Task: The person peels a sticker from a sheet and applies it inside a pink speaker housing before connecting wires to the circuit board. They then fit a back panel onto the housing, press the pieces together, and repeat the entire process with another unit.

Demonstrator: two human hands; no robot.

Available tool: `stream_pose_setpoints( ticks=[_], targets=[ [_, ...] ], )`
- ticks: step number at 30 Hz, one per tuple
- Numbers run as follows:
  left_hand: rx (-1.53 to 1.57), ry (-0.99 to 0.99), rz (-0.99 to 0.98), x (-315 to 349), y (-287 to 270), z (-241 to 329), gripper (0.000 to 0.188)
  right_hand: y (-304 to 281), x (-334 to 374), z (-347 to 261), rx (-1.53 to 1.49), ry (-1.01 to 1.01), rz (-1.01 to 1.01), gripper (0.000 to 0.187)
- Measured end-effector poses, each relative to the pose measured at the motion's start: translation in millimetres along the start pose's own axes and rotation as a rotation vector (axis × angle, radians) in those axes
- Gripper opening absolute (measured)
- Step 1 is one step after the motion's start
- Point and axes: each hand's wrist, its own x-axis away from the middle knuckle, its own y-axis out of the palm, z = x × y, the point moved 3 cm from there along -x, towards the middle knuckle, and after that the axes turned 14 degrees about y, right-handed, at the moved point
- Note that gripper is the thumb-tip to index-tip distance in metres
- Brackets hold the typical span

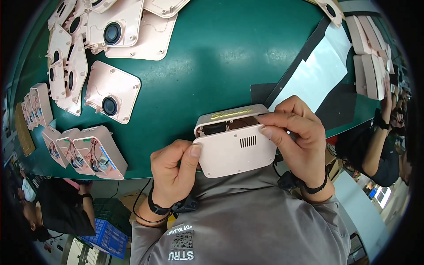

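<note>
Close to my body, at the table's front edge, I hold a pale pink speaker housing [236,114] with yellow raised lettering on its side. Its slotted cover panel [234,152] sits tilted, and a gap along the far side shows dark parts inside. My left hand [176,170] pinches the panel's left corner between thumb and fingers. At the opposite corner my right hand [298,137] grips the panel's edge, with thumb and index finger at the gap. The fingers under the housing are hidden.
Pink panels with round black speakers [112,33] lie piled at the far left; one panel [112,86] lies apart. Open housings with wires [100,152] stand at the left edge. A pale sheet [316,66] lies right, beyond it stacked pink housings [370,73]. Other people sit on both sides.
</note>
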Motion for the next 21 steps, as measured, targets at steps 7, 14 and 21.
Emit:
stream_pose_setpoints(
  ticks=[7,14,21],
  targets=[
    [-0.011,-0.035,0.006,-7.5,3.6,-3.0,0.025,2.4,-9.0,8.0,-0.006,0.006,0.028,0.022],
    [-0.053,0.001,0.027,-10.9,7.8,-5.7,0.026,2.6,-12.9,11.6,0.014,-0.012,0.048,0.021],
    [-0.387,0.055,-0.146,-19.2,4.2,0.6,0.018,7.6,-16.5,19.4,0.038,0.071,0.083,0.024]
  ],
)
